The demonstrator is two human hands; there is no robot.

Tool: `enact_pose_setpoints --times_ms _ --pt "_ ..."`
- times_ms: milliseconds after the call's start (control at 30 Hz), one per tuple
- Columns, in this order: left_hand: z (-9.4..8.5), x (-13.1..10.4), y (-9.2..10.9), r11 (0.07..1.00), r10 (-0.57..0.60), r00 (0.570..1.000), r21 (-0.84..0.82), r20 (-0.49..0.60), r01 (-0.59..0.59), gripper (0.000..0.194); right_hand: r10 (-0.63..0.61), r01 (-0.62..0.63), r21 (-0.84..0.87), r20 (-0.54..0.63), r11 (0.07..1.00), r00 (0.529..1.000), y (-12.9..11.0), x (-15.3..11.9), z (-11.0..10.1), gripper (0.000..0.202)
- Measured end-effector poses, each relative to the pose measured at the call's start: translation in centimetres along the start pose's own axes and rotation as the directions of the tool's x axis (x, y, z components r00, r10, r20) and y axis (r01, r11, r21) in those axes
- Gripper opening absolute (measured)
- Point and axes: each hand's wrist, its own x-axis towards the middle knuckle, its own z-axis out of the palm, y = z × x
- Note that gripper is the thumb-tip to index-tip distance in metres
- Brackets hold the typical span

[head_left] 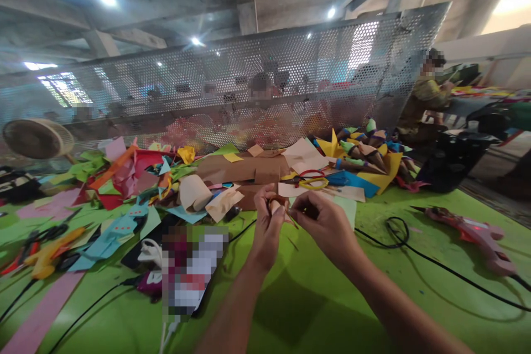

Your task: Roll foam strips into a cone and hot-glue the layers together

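Far left, yellow glue gun [52, 253] on the green tabletop [307, 287], well apart from your hands. Then your left hand [266, 228], raised before you at mid-view: fingers and thumb closed around the brown piece [279, 199], which shows at their tips. Piece is small and half covered by fingers; long axis can't be read. A thin sliver [295, 224] slants down and right from it, into the gap between hands. Right hand [327, 218] next, just right of the piece: fingers curled, thumb and index tips close together, pointing left at it. Can't tell whether they pinch the sliver or only sit beside it. Key relation: piece in the left hand, immediately left of your right fingertips. Far right, pink glue gun [473, 235], nearer your right hand.
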Motion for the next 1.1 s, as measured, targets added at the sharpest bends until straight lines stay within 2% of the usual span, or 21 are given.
enact_pose_setpoints --times_ms 167,333,467,600,767,900,1100 --pt "-0.10 -0.43 -0.26 0.980 0.134 0.990 0.142 0.038 -0.138 0.039 0.057 -0.056 -0.030 0.018 0.998 0.998 -0.53 0.10 0.15 0.011" --pt "-0.18 -0.76 -0.55 0.942 0.213 0.973 0.247 0.083 -0.228 0.047 0.113 -0.112 -0.083 0.013 0.990 0.994 -0.48 0.15 0.10 0.013" --pt "-0.20 -0.90 -0.51 0.886 0.292 0.950 0.341 0.113 -0.313 0.050 0.072 -0.076 -0.188 -0.026 0.979 0.997 -0.56 -0.05 0.02 0.008" --pt "-0.14 -0.93 -0.34 0.870 0.301 0.946 0.371 0.120 -0.324 0.050 0.003 -0.022 -0.261 -0.074 0.965 0.997 -0.86 -0.39 0.01 0.001" --pt "-0.09 -0.92 -0.33 0.868 0.313 0.943 0.367 0.114 -0.333 0.050 -0.062 0.041 -0.213 -0.093 0.976 0.994 -0.72 -0.56 0.21 0.013" --pt "-0.13 -0.97 -0.46 0.857 0.317 0.940 0.386 0.126 -0.341 0.051 -0.067 0.058 -0.151 -0.058 0.987 0.996 -0.23 -0.50 0.21 0.016" --pt "-0.12 -0.98 -0.41 0.856 0.318 0.940 0.388 0.126 -0.341 0.051 -0.114 0.104 -0.232 -0.032 0.967 0.993 -0.09 -0.70 0.01 0.023"
